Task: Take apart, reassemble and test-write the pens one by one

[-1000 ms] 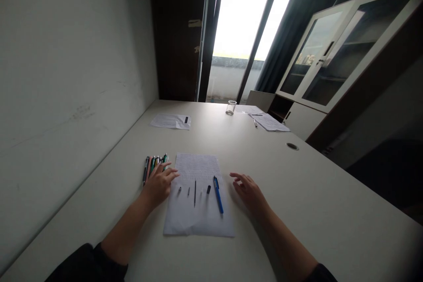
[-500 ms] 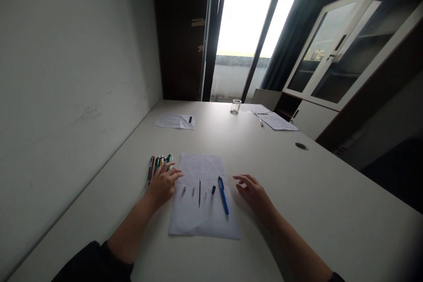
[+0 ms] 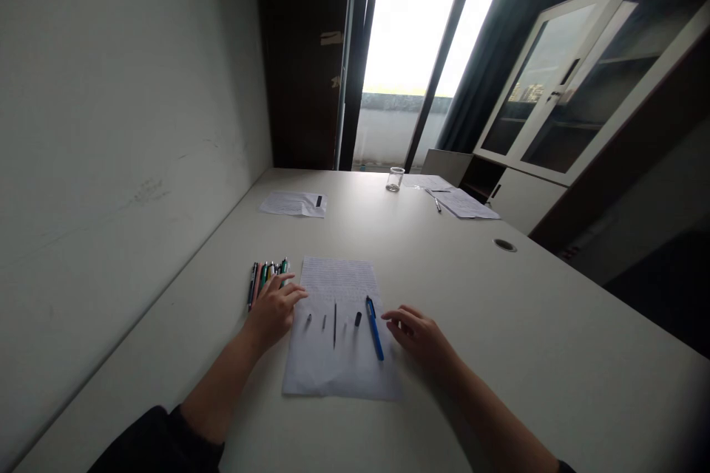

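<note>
At the left of the white table (image 3: 515, 340), a row of coloured pens (image 3: 268, 272) lies side by side, barrels pointing away from the person. The left hand (image 3: 274, 312) rests palm down just beside this row, fingers loosely apart, fingertips at the left edge of the written sheet (image 3: 339, 369); it grips nothing. On the sheet, in order, lie two small pen parts (image 3: 308, 321), a thin dark refill (image 3: 335, 324), a short black cap (image 3: 358, 318) and a blue pen (image 3: 375, 328), all roughly parallel and apart from each other. The right hand (image 3: 422, 332) lies at the sheet's right edge, fingers slightly curled and apart, empty, fingertips just beside the blue pen; contact cannot be determined. A glass jar (image 3: 395, 179) stands at the table's far end.
</note>
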Demonstrator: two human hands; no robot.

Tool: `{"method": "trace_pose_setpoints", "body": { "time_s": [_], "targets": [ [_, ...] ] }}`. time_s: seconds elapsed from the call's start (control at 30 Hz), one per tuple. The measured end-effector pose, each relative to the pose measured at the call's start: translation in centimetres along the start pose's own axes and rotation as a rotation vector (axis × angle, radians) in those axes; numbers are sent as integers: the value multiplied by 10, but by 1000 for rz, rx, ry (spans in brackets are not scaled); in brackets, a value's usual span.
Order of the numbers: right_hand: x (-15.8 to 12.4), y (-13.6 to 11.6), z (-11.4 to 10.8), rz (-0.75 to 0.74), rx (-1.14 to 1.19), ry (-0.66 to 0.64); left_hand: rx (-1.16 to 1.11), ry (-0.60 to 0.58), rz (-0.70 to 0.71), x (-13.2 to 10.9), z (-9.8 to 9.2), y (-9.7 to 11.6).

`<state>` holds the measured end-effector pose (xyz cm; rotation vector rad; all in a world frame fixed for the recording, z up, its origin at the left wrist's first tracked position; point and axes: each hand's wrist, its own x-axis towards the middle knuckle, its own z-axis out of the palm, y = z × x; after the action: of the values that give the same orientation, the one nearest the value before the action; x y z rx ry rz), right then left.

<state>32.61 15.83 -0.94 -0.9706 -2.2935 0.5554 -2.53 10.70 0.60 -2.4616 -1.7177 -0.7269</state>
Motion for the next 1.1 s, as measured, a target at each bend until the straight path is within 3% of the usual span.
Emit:
{"method": "trace_pose_setpoints", "body": {
  "time_s": [0.37,1.1],
  "targets": [
    [1,-19,-3,-43,2,-108,-1,-37,-16,0,0,1],
    [1,-19,-3,-53,-22,-157,13,-58,-29,0,2,2]
  ]
}}
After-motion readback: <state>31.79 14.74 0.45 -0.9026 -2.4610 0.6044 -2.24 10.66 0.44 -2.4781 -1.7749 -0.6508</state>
